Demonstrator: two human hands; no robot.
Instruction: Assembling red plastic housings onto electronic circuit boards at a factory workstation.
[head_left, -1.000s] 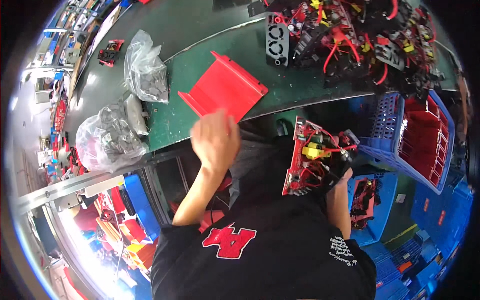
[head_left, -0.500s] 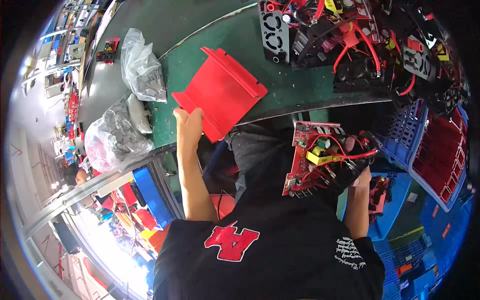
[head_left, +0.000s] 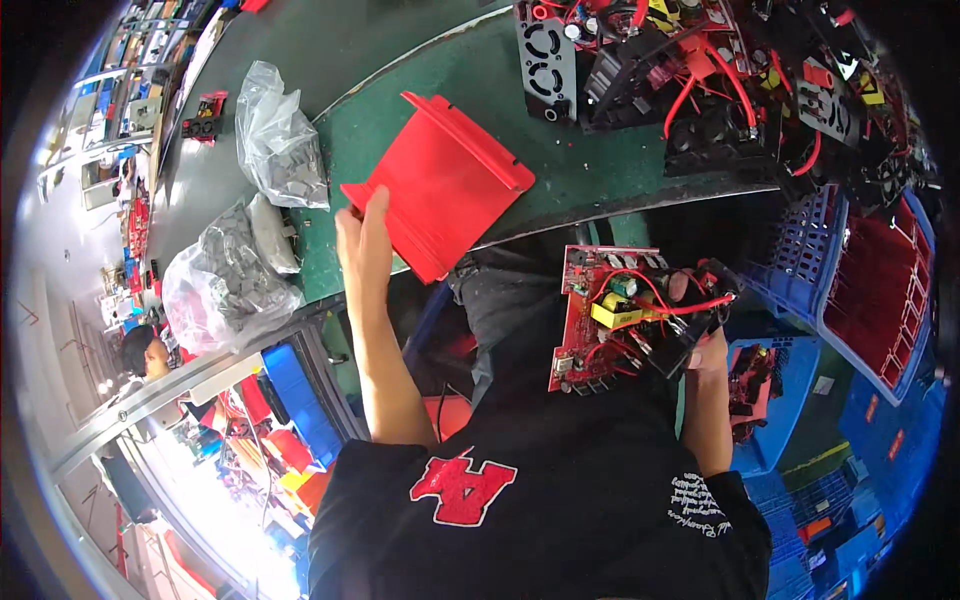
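A red metal cover [head_left: 448,185], bent into a channel with raised sides, lies on the near part of the green bench. My left hand [head_left: 366,245] is closed on its left side flange, with the thumb on the inner face and the fingers on the outside. Over my lap, my right hand [head_left: 708,352] grips a circuit board [head_left: 580,330] by its right end. The board is red, with red wires, a yellow transformer and dark parts on it. It partly covers the fingers of that hand.
Wired boards and black fan panels [head_left: 547,65] are piled at the back right of the bench [head_left: 590,170]. Plastic bags [head_left: 232,275] of grey parts sit at the left. Blue crates [head_left: 865,300] stand to the right, and a blue bin [head_left: 790,400] holds more boards.
The circuit board in my right hand has shifted slightly left. My left thumb has moved up along the inner face of the cover, which stays nearly in place.
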